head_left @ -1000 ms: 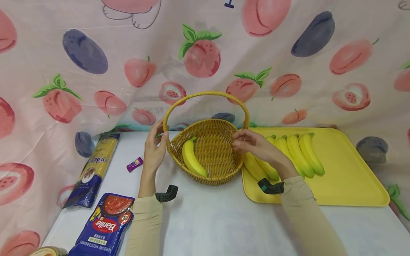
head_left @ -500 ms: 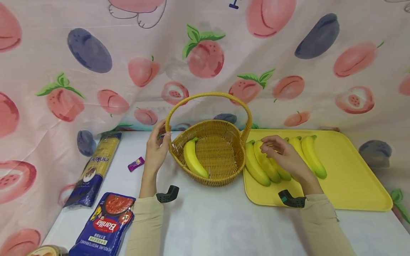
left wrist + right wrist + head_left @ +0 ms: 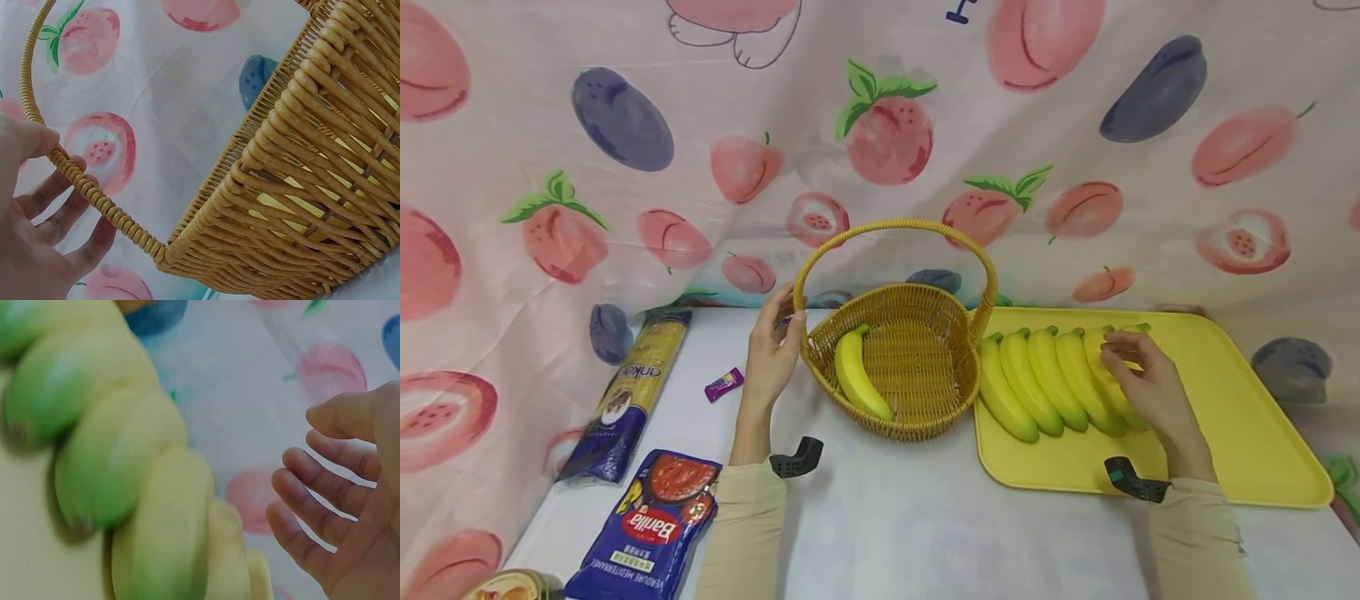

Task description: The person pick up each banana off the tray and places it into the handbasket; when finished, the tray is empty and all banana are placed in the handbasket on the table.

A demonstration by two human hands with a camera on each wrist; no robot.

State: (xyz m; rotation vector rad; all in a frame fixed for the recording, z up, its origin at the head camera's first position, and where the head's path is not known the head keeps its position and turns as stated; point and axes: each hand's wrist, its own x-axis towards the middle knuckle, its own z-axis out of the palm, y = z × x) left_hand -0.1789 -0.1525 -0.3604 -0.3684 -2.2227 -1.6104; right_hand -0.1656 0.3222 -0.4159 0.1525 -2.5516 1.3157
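Note:
A wicker basket (image 3: 925, 367) with a tall arched handle stands mid-table, a single banana (image 3: 857, 375) lying inside at its left. My left hand (image 3: 772, 354) holds the lower left part of the handle (image 3: 94, 197), thumb on one side and fingers on the other in the left wrist view. Several bananas (image 3: 1006, 392) lie side by side on a yellow tray (image 3: 1232, 408). Over the right end of that row hovers my right hand (image 3: 1153, 392), covering part of the rightmost bananas. The right wrist view shows its fingers (image 3: 312, 487) loosely bent with nothing between them, apart from the bananas.
To the left lie a pasta packet (image 3: 632, 392), a small purple-wrapped sweet (image 3: 724, 384) and a blue Barilla sauce pouch (image 3: 651, 525). A round container (image 3: 508, 587) is cut off at the lower left. A fruit-print cloth (image 3: 895, 192) hangs behind the table.
My right hand has moved right, from the basket's right rim across the banana row to its right end. My left hand stays at the handle. The head view has shifted slightly.

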